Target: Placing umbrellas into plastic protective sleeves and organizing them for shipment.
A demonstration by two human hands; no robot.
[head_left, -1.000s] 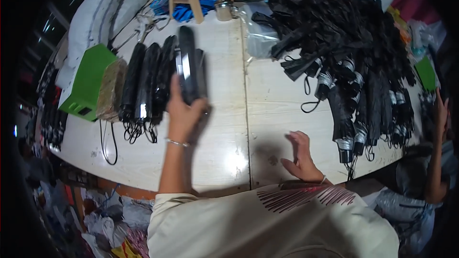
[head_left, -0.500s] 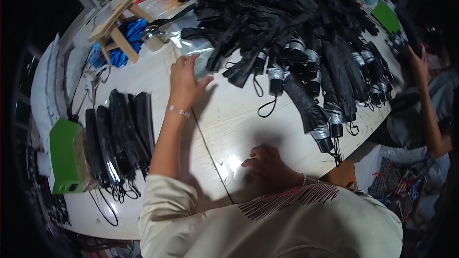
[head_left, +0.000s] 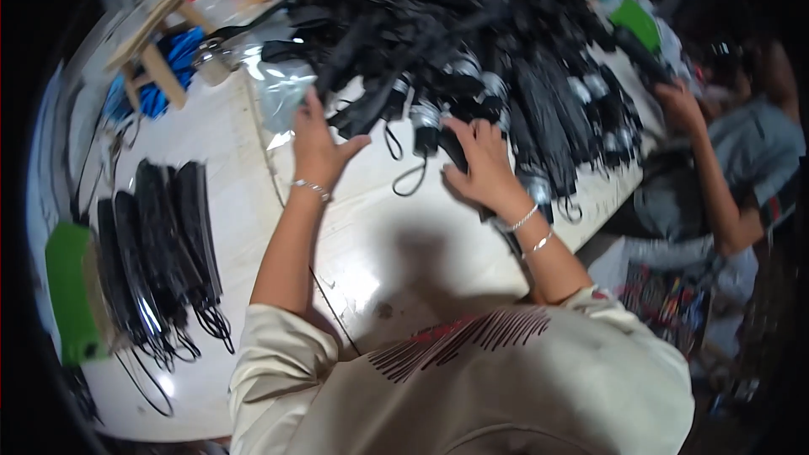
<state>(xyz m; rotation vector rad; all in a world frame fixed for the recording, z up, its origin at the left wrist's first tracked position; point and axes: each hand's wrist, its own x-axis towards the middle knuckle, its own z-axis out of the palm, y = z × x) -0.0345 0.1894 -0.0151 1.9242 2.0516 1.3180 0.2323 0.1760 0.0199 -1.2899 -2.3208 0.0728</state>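
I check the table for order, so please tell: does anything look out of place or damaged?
The heap of black umbrellas looks untidy: many lie crisscross, unlike the neat row of umbrellas at left. I see no clear spill or damage.

There goes the right hand (head_left: 487, 167), now leaving the bench's (head_left: 244, 194) near edge and stretching in over the handles (head_left: 425, 141) at the pile's (head_left: 455, 17) front! The left hand (head_left: 318, 150), off the umbrella row (head_left: 156, 244) by the bench's left edge, is now hovering between bag (head_left: 282, 88) and pile.
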